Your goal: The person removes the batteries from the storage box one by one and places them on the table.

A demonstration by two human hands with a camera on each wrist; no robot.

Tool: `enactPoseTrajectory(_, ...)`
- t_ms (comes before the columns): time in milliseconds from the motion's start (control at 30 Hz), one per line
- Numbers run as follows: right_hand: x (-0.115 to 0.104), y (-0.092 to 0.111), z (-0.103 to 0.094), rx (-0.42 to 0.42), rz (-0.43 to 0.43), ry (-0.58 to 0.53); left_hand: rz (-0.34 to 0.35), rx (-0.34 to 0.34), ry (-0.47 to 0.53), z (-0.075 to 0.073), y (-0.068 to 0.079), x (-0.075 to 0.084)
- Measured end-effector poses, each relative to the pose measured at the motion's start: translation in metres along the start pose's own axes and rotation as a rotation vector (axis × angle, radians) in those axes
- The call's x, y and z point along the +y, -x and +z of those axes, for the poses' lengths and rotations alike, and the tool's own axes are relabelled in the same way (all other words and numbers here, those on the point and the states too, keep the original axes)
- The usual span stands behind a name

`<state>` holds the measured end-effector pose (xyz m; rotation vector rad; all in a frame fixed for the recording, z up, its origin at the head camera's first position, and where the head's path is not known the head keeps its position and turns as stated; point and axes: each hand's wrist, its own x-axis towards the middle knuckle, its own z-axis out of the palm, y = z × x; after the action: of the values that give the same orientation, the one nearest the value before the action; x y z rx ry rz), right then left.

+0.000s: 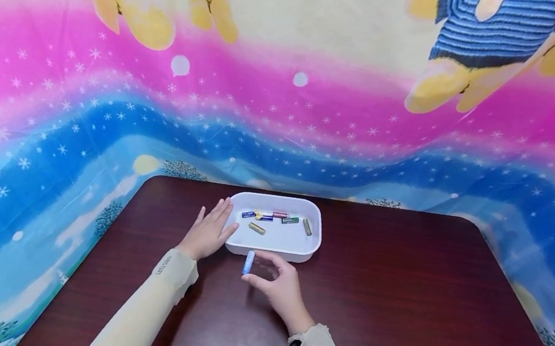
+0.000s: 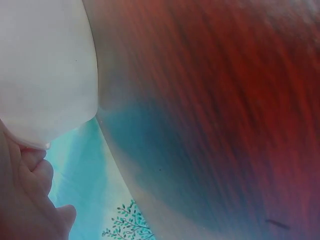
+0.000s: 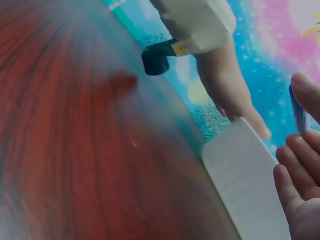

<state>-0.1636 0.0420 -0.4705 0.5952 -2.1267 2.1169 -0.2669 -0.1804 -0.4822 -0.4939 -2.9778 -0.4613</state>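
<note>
My right hand [image 1: 282, 288] pinched the pale-blue cylindrical metal battery [image 1: 248, 263], likely light, stiff, slick, aptly end-to-end; my straight-fingered left hand [image 1: 206, 232] touched the white plastic tray [image 1: 288, 256] at nine o'clock

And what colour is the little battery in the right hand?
The battery is light blue; it shows best in the head view.

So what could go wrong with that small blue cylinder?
The small blue cylinder could slip, because the right hand pinches it near its ends. If dropped, it might roll across the dark brown wood-grained table. The white rounded plastic tray might slide if the left hand at its edge pushes.
</note>
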Motion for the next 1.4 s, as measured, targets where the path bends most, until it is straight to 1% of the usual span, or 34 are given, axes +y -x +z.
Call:
enactPoseTrajectory(200, 0.007, 0.000, 0.010, 0.004, 0.045, -0.061, 0.017, 0.022, 0.005, 0.001, 0.000, 0.001)
enactPoseTrajectory(400, 0.013, -0.001, 0.019, 0.012, 0.101, -0.064, 0.019, 0.027, 0.001, 0.002, 0.000, 0.000)
enactPoseTrajectory(533, 0.016, 0.000, 0.024, 0.000, 0.150, -0.054, 0.008, 0.014, 0.003, 0.001, 0.000, 0.000)
enactPoseTrajectory(667, 0.017, 0.001, 0.030, -0.013, 0.170, -0.052, 0.005, 0.005, 0.000, 0.002, -0.001, 0.000)
enactPoseTrajectory(800, 0.022, 0.002, 0.035, -0.016, 0.164, -0.041, 0.006, 0.001, 0.003, 0.002, 0.000, -0.001)
enactPoseTrajectory(900, 0.033, 0.002, 0.039, -0.018, 0.133, 0.013, 0.001, -0.002, 0.008, 0.001, 0.001, -0.001)
enactPoseTrajectory(1067, 0.055, 0.001, 0.044, -0.010, 0.111, 0.144, 0.006, 0.002, 0.011, 0.000, 0.001, -0.001)
enactPoseTrajectory(1233, 0.060, 0.000, 0.045, -0.013, 0.076, 0.284, 0.010, 0.008, 0.016, -0.001, 0.001, 0.000)
enactPoseTrajectory(1400, 0.061, 0.001, 0.046, -0.019, 0.045, 0.371, 0.012, 0.018, 0.007, 0.002, 0.000, -0.001)
